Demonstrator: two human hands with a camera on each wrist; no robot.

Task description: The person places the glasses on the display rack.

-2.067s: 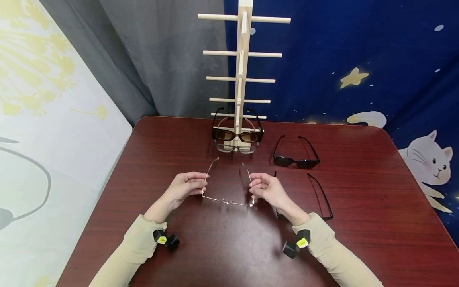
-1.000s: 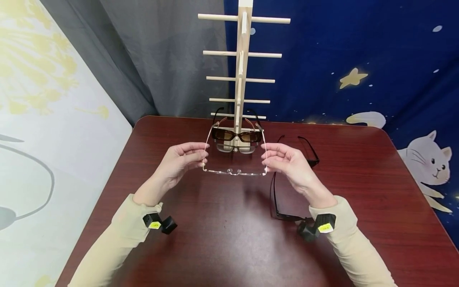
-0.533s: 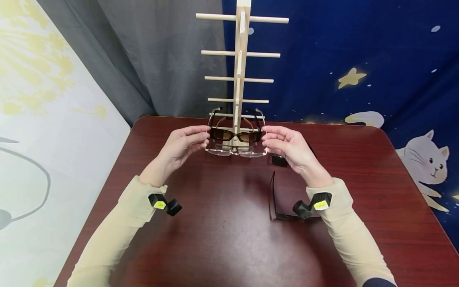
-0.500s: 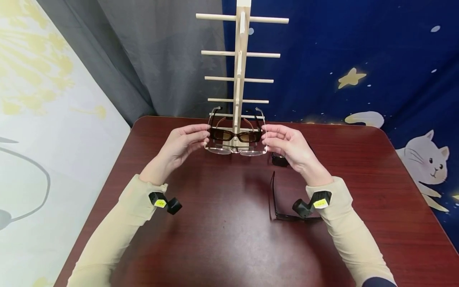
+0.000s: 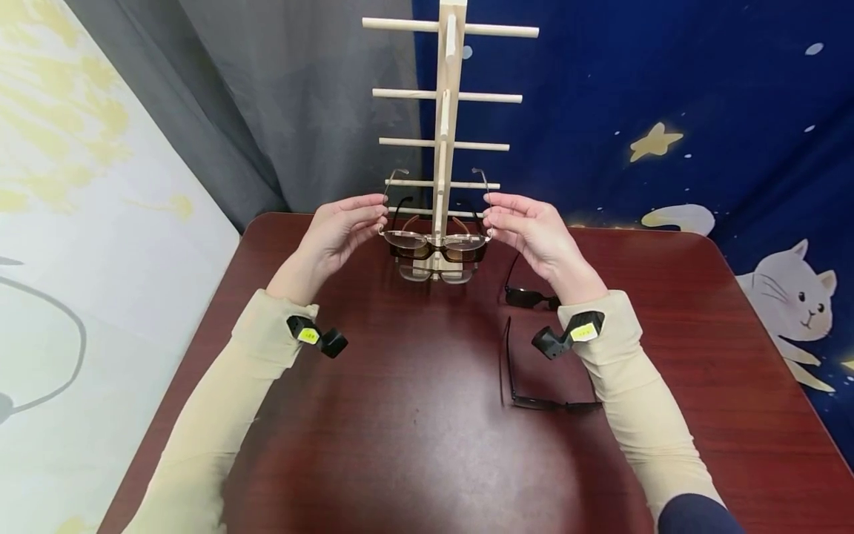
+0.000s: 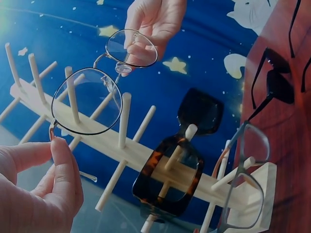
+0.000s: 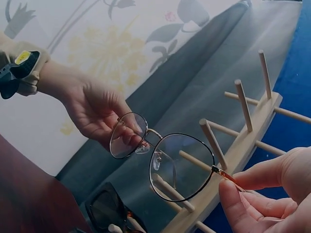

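A pair of thin metal-framed eyeglasses (image 5: pixel 404 239) with clear round lenses is held in the air in front of a wooden display rack (image 5: pixel 448 81). My left hand (image 5: pixel 336 233) pinches one temple near its hinge, between thumb and fingers. At the opposite hinge, my right hand (image 5: pixel 534 230) pinches the other temple. Both temples point toward the rack, one on each side of its post. Below them, tortoiseshell sunglasses (image 6: pixel 146 177) and grey-framed glasses (image 6: pixel 262 194) sit on the lower pegs. Whether the held eyeglasses touch the rack I cannot tell.
Black sunglasses (image 5: pixel 527 298) lie on the dark red table (image 5: pixel 400 445), right of the rack and partly behind my right hand. Nearer lie black-framed glasses (image 5: pixel 534 404), partly covered by my right forearm. Curtains (image 5: pixel 320 96) hang behind the rack, whose upper pegs stick out sideways.
Both hands have carried the eyeglasses from low over the table forward and up to the rack. The lenses now overlap the tortoiseshell sunglasses in the head view. Both grips stay on the temples.
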